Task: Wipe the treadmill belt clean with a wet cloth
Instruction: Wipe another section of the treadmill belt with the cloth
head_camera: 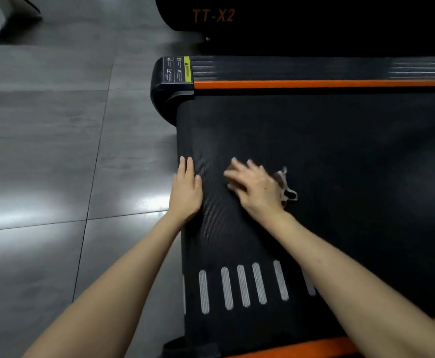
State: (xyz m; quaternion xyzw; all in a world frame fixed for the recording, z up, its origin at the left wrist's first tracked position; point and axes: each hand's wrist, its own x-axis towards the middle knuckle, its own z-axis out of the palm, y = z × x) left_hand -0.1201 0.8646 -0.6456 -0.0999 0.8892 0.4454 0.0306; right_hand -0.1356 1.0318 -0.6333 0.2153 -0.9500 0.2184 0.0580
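Observation:
The black treadmill belt (327,151) fills the right half of the view, with several white stripes printed near its lower part. My right hand (255,187) presses a pale, frayed cloth (286,187) flat onto the belt near its rear end; most of the cloth is hidden under the palm, and the hand looks blurred. My left hand (186,188) rests with straight fingers on the belt's rear edge, thumb on the belt surface.
Orange side rails run along the far side (314,84) and the near side (301,347) of the belt. A black end cap with a warning label (177,69) sits at the far corner. Another black machine marked TT-X2 (214,15) stands behind. Grey tiled floor (56,151) lies to the left.

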